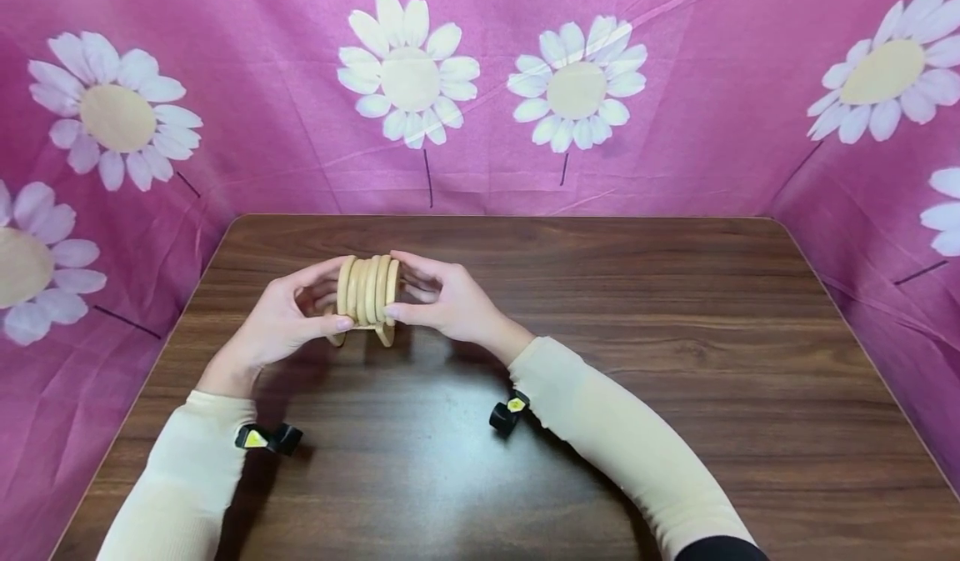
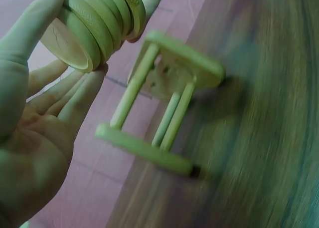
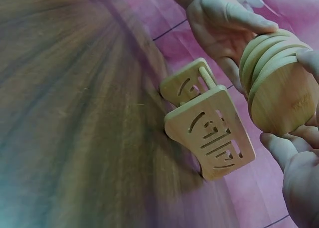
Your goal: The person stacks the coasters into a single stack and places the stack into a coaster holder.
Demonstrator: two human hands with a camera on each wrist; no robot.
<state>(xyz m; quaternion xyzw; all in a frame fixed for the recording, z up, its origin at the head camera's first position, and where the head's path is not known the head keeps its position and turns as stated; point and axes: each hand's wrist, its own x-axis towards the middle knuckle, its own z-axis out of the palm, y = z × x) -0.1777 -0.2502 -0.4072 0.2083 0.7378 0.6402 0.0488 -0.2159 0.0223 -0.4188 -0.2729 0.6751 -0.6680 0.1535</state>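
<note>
Both hands hold a stack of several round wooden coasters (image 1: 367,290) on edge between them. My left hand (image 1: 273,319) grips the stack at its left end, thumb at the near rim and fingers behind. At the other end, my right hand (image 1: 459,304) pinches it the same way. Just below stands a wooden coaster holder (image 3: 212,138), mostly hidden behind the coasters in the head view. Its two slotted end panels are joined by round rods, and no coaster sits between them in the left wrist view.
The brown wood-grain table (image 1: 675,336) extends widely to the right of the hands. A pink cloth (image 1: 495,127) printed with white daisies hangs along its back and sides. Small black wrist cameras (image 1: 285,438) sit at both sleeves.
</note>
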